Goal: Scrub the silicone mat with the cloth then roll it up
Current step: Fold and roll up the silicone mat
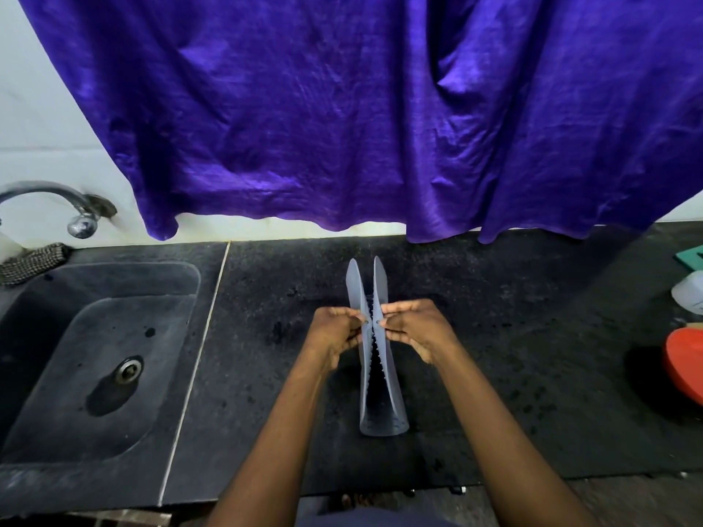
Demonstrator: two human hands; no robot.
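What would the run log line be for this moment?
phase: rolling | left hand: pinching mat's left edge | right hand: pinching right edge | silicone mat: edges folded up together on counter | cloth: not identifiable

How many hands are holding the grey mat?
2. The left hand pinches the silicone mat's left edge, and the right hand pinches its right edge, above the black counter. No hand is hidden.

Pinched between both hands, the silicone mat (380, 382) is pale grey-blue, its folded edges scalloped and dotted with small holes. Under the grip the counter (494, 374) is black, speckled grey. Well above the grip hangs a vivid purple cloth (342, 108). Far left of it the sink (95, 355) is dark grey; far right sits a red-orange lid (684, 367).
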